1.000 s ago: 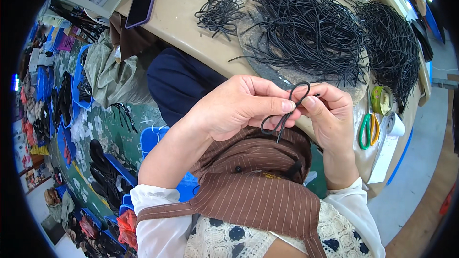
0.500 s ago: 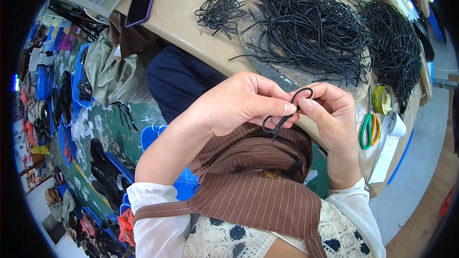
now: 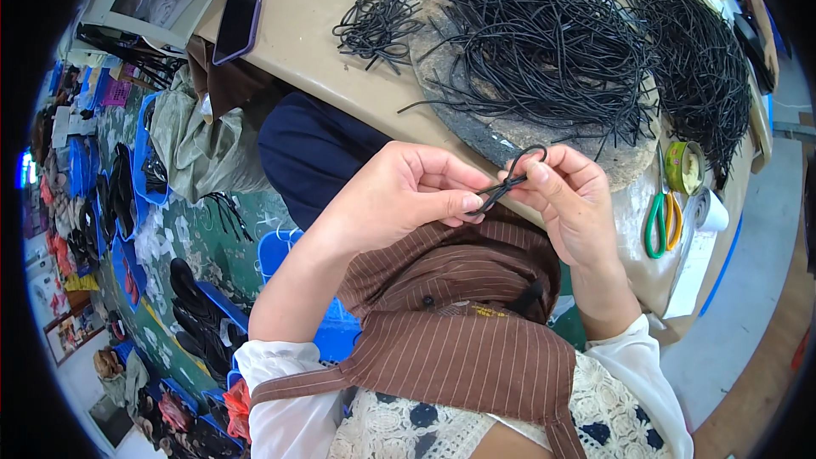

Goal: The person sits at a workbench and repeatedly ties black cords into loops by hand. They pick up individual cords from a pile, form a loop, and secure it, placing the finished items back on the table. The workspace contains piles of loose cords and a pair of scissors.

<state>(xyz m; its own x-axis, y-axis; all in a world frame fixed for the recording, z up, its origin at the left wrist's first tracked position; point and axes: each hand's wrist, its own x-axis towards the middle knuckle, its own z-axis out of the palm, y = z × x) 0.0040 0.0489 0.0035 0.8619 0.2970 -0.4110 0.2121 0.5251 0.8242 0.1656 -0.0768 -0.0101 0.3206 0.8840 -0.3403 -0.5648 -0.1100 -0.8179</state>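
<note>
Between my hands, above my lap at the table's edge, is a black cord [image 3: 503, 188] bent into a bow with loops. My left hand [image 3: 416, 191] pinches its left side between thumb and fingers. The loop on the right is gripped by my right hand [image 3: 568, 191], thumb against the fingertips. Part of the cord is covered by my fingers. Beyond my hands a large heap of loose black cords [image 3: 544, 42] lies on a round, worn board [image 3: 476, 123]. Left of that heap sits a small pile of looped cords [image 3: 378, 24].
Another cord bundle [image 3: 697, 59] hangs at the table's right edge. Scissors [image 3: 654, 225] with green and yellow handles, a round tin [image 3: 682, 168] and a white roll [image 3: 711, 211] lie at the right. A phone [image 3: 240, 19] rests at the left. Blue bins [image 3: 140, 153] stand on the floor.
Both hands have shifted slightly left, and my left fingers have moved along the cord. The bow's loops are drawn closer together. The view has turned a little.
</note>
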